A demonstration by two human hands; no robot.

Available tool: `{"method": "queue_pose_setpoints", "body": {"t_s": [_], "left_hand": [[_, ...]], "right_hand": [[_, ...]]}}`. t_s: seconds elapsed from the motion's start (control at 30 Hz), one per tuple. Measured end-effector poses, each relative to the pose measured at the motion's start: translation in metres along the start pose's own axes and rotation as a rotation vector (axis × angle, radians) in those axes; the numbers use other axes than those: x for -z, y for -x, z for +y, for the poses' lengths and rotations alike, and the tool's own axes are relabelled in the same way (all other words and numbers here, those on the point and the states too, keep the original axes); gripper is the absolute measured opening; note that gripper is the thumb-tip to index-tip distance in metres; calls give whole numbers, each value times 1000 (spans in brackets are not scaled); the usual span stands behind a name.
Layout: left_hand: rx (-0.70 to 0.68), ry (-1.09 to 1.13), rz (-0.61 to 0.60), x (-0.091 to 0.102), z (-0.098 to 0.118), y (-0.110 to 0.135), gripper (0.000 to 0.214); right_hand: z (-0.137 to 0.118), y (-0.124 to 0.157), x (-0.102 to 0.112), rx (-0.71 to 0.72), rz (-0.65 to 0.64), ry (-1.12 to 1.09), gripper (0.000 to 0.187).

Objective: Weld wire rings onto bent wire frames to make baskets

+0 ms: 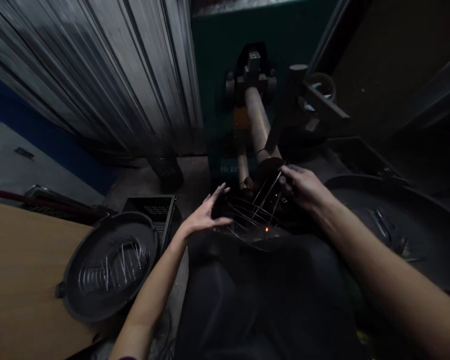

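A frame of thin, curved metal wires [255,214] is seen between the two hands, below the blunt end of a thick metal cylinder [259,122]. It lies to the right of the left hand [209,215], whose thumb and fingers are spread apart near the wire ends; whether any wire is touched cannot be told. The right hand [302,185] is set above and to the right of the frame, its fingers curled in by the upper ends of the straight wires; whether they are clamped on a wire cannot be told.

Under the cylinder, a thinner rod [243,167] is mounted, both being backed by a dark green machine panel [217,75]. To the left, concentric wire rings and straight rods [122,265] are held in a round, dark pan [78,302], set beside a smooth, tan board [26,280] and a perforated crate [150,201]. To the right, loose metal pieces [382,230] are contained in a wide, dark basin [429,220]. Behind, ribbed metal sheeting [135,65] is seen.
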State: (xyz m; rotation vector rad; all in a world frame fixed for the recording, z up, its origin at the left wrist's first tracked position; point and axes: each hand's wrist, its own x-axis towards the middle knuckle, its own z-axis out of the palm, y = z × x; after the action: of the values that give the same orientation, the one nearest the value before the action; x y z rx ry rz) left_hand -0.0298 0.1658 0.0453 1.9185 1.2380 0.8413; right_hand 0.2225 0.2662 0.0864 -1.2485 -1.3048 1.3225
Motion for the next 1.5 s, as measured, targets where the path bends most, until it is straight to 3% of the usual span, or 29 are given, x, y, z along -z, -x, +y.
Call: {"method": "queue_pose_setpoints", "body": {"t_s": [0.1,0.17,0.27,0.33,0.47,0.57,0.67,0.77,0.87,0.97,1.03,1.1,1.17,1.37,1.5], "left_hand": [[65,89,103,-16,33,0,47],[110,152,102,-42,51,-6,38],[223,287,127,-78,65,-8,36],[255,317,172,-87,69,-2,35],[169,272,133,-72,79,16,34],[148,286,25,-47,94,19,36],[180,339,-36,-23,103,9,39],[242,336,-119,-13,94,-2,47],[275,88,-164,-32,66,-2,46],[219,-414,-143,-66,37,11,35],[198,-703,-203,-84,24,21,40],[209,-851,-281,-92,17,27,48],[220,-856,-296,-93,14,29,49],[275,-563,-73,-89,15,24,33],[236,-574,-96,-79,20,13,35]], "right_hand": [[32,66,-20,126,71,141,24],[54,104,-41,260,84,320,20],[72,141,-48,409,-148,547,23],[70,152,-25,526,-246,648,27],[37,143,46,637,57,927,32],[10,127,68,658,3,1086,38],[-3,121,62,702,-28,1175,35],[2,125,50,687,6,1308,38],[25,129,47,589,-112,1420,38],[50,127,46,451,-297,1484,36],[61,124,42,385,-373,1492,40],[67,118,37,366,-405,1487,43],[71,113,33,382,-410,1491,43],[72,104,25,386,-435,1511,45],[63,100,22,381,-441,1533,51]]}}
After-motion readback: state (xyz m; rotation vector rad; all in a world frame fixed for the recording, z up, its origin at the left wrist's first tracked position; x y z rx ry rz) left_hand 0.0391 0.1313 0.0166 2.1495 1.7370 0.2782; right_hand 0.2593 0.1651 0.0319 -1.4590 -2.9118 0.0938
